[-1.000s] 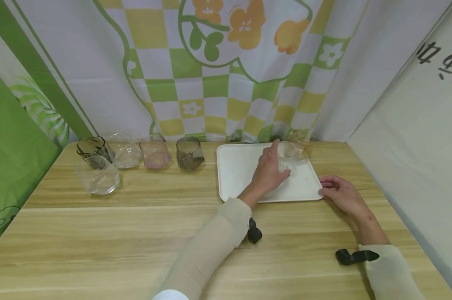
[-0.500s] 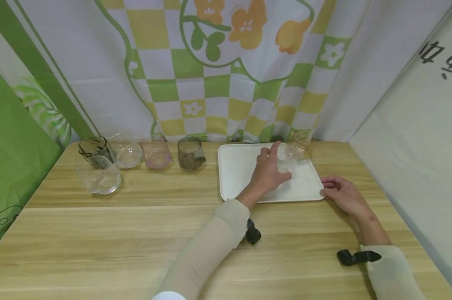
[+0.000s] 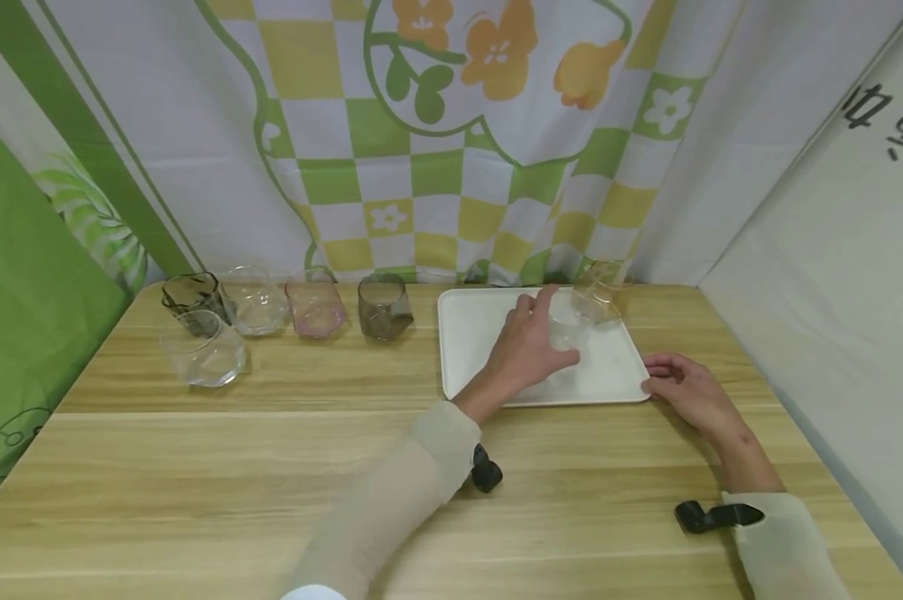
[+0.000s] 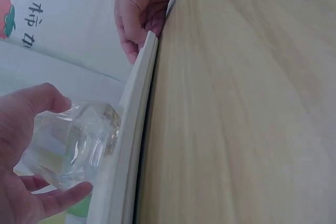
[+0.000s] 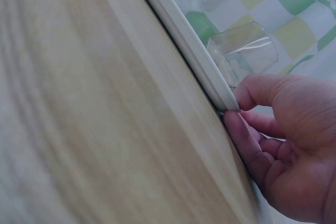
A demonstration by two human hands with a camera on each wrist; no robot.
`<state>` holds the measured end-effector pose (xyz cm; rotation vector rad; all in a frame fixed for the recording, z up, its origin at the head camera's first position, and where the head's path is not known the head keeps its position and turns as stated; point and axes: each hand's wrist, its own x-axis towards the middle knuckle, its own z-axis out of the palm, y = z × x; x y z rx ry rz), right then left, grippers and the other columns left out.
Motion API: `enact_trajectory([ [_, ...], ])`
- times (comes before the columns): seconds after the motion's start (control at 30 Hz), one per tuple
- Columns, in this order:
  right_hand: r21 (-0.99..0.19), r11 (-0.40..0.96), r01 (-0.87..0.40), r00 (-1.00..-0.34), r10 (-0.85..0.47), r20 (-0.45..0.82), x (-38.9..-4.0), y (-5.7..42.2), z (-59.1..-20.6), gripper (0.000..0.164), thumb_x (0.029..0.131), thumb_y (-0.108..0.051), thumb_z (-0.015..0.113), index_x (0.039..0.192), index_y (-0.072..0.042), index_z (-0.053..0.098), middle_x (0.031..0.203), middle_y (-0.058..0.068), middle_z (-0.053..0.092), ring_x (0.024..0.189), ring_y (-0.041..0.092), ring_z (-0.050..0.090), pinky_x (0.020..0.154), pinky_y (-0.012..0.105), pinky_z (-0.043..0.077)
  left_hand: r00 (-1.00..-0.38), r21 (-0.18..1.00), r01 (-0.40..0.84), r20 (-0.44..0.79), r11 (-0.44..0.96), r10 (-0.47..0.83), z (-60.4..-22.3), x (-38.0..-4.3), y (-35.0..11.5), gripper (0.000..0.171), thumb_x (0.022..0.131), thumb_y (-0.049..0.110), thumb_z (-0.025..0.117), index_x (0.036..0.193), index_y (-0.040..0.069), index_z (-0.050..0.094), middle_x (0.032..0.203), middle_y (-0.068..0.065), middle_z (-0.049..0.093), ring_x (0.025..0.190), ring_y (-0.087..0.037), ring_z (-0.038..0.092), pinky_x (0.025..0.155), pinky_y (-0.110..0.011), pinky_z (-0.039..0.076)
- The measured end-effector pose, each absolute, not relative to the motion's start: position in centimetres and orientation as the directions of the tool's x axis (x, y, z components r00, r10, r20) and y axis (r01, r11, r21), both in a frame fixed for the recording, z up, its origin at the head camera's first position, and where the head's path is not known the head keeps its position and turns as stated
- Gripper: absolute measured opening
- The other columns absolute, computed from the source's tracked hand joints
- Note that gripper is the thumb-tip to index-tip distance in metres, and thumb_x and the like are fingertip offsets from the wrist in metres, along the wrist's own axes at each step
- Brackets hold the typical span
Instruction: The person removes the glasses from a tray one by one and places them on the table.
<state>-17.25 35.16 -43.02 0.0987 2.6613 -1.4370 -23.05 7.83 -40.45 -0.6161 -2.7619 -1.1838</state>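
Observation:
A clear glass (image 3: pixel 569 333) stands on the white tray (image 3: pixel 474 333), toward its right side. My left hand (image 3: pixel 529 342) is beside it, thumb and fingers spread around its near side. In the left wrist view, the thumb and fingers (image 4: pixel 60 200) lie on opposite sides of the clear glass (image 4: pixel 79 145); contact is hard to tell. My right hand (image 3: pixel 687 390) pinches the tray's near right corner. The right wrist view shows its thumb and finger on either side of the tray rim (image 5: pixel 223 95). A pale amber glass (image 3: pixel 604 292) stands at the tray's back right.
Left of the tray on the wooden table (image 3: pixel 308 492) are a brown-grey glass (image 3: pixel 383 308), a pink glass (image 3: pixel 316 308), a dark glass (image 3: pixel 192 300) and two clear glasses, one behind (image 3: pixel 256 304), one nearer (image 3: pixel 207 354). A patterned curtain (image 3: pixel 436 175) hangs behind.
My left hand has drawn slightly left, its thumb and fingers spreading wider beside the clear glass. The right hand stays at the tray corner. The head view has shifted a little.

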Motion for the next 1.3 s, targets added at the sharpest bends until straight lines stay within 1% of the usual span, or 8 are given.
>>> enact_trajectory([
  [0.37, -0.833, 0.544, 0.102, -0.991, -0.018, -0.133, -17.5, 35.0, -43.1, 0.051, 0.099, -0.011, 0.065, 0.14, 0.012, 0.047, 0.129, 0.026, 0.054, 0.096, 0.003, 0.056, 0.08, 0.016, 0.052, -0.874, 0.601, 0.484, 0.302, 0.636, 0.38, -38.1, -21.1, 2.1, 0.098, 0.075, 0.037, 0.085, 0.156, 0.014, 0.035, 0.128, -0.012, 0.054, 0.099, -0.029, 0.06, 0.077, -0.039, 0.053],
  [0.57, -0.802, 0.589, 0.098, -0.991, -0.018, -0.135, -17.4, 35.1, -42.8, 0.052, 0.099, -0.014, 0.066, 0.141, 0.011, 0.048, 0.13, 0.027, 0.055, 0.096, 0.003, 0.055, 0.08, 0.015, 0.051, -0.876, 0.596, 0.479, 0.273, 0.645, 0.398, -36.3, -20.0, -1.3, 0.098, 0.076, 0.04, 0.086, 0.155, 0.012, 0.034, 0.14, -0.016, 0.051, 0.098, -0.031, 0.064, 0.078, -0.044, 0.055],
  [0.77, -0.778, 0.621, 0.097, -0.991, -0.009, -0.131, -17.5, 35.4, -42.8, 0.052, 0.099, -0.016, 0.066, 0.141, 0.01, 0.049, 0.13, 0.026, 0.056, 0.096, 0.004, 0.056, 0.078, 0.015, 0.051, -0.897, 0.609, 0.437, 0.244, 0.661, 0.369, -35.6, -19.1, -4.7, 0.097, 0.075, 0.04, 0.088, 0.151, 0.009, 0.036, 0.136, -0.018, 0.054, 0.095, -0.031, 0.063, 0.074, -0.044, 0.056],
  [0.97, -0.787, 0.609, 0.095, -0.991, -0.017, -0.133, -17.4, 35.5, -42.7, 0.054, 0.1, -0.017, 0.065, 0.142, 0.012, 0.046, 0.131, 0.028, 0.054, 0.096, 0.002, 0.055, 0.079, 0.015, 0.052, -0.922, 0.592, 0.384, 0.199, 0.708, 0.333, -35.4, -18.5, -8.3, 0.099, 0.074, 0.043, 0.087, 0.151, 0.008, 0.035, 0.134, -0.021, 0.055, 0.104, -0.039, 0.062, 0.083, -0.051, 0.054],
  [1.1, -0.785, 0.613, 0.093, -0.992, -0.01, -0.125, -17.5, 35.4, -42.8, 0.054, 0.1, -0.018, 0.066, 0.141, 0.011, 0.047, 0.13, 0.027, 0.055, 0.096, 0.002, 0.055, 0.079, 0.015, 0.052, -0.926, 0.598, 0.372, 0.191, 0.71, 0.325, -35.4, -18.3, -10.8, 0.1, 0.075, 0.04, 0.085, 0.152, 0.004, 0.032, 0.135, -0.023, 0.054, 0.109, -0.037, 0.061, 0.087, -0.051, 0.053],
  [1.17, -0.786, 0.611, 0.096, -0.992, -0.008, -0.127, -17.5, 35.4, -42.9, 0.053, 0.1, -0.018, 0.066, 0.141, 0.011, 0.048, 0.129, 0.026, 0.055, 0.095, 0.002, 0.056, 0.079, 0.015, 0.052, -0.927, 0.602, 0.369, 0.19, 0.708, 0.322, -35.5, -18.1, -11.9, 0.099, 0.075, 0.036, 0.084, 0.151, 0.001, 0.031, 0.133, -0.023, 0.055, 0.103, -0.034, 0.063, 0.083, -0.048, 0.054],
  [1.23, -0.784, 0.613, 0.096, -0.992, -0.009, -0.129, -17.5, 35.5, -43.0, 0.053, 0.1, -0.019, 0.066, 0.141, 0.011, 0.048, 0.128, 0.026, 0.056, 0.095, 0.002, 0.056, 0.078, 0.016, 0.052, -0.931, 0.616, 0.357, 0.176, 0.702, 0.319, -35.5, -18.0, -12.9, 0.097, 0.075, 0.032, 0.083, 0.15, 0.001, 0.03, 0.116, -0.022, 0.062, 0.082, -0.028, 0.064, 0.069, -0.044, 0.054],
  [1.3, -0.782, 0.616, 0.095, -0.992, -0.01, -0.128, -17.4, 35.6, -43.0, 0.053, 0.1, -0.019, 0.066, 0.14, 0.011, 0.048, 0.129, 0.027, 0.056, 0.095, 0.003, 0.056, 0.078, 0.016, 0.052, -0.937, 0.617, 0.342, 0.166, 0.709, 0.308, -35.7, -17.8, -13.8, 0.098, 0.075, 0.031, 0.084, 0.149, 0.001, 0.029, 0.107, -0.021, 0.063, 0.066, -0.023, 0.059, 0.058, -0.04, 0.052],
])
